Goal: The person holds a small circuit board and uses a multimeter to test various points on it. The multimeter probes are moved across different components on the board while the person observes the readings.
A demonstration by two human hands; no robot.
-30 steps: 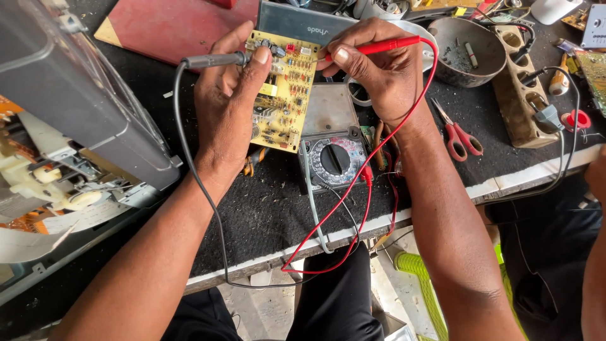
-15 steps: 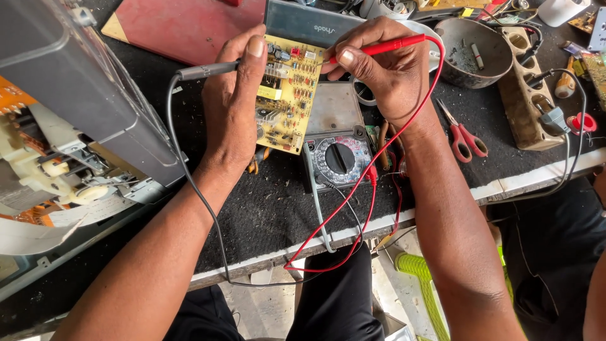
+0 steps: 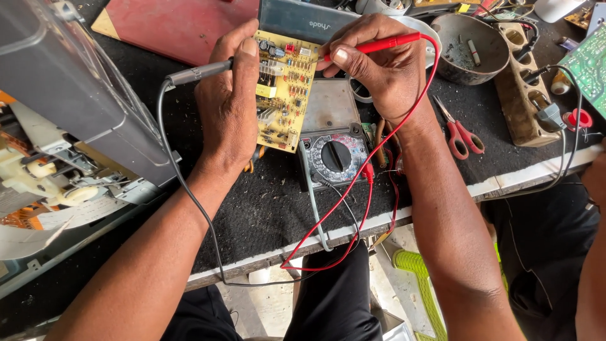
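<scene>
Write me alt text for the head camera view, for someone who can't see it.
Two hands hold a yellow circuit board over a black workbench: the left hand grips it with a black probe, the right hand touches a red probe to it. A multimeter lies below, red-handled scissors to the right.

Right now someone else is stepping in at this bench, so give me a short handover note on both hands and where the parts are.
Left hand: grip on the yellow circuit board, held up over the bench, with the black probe pinned along it.
Right hand: grip on the red probe, tip toward the board's top right edge; contact is hidden behind the thumb.
Multimeter lies on the black mat below the board, red lead plugged in.
Red scissors lie to the right, unused.
Done: board lifted, both probes in hand.
Left: no reading is visible.
</scene>
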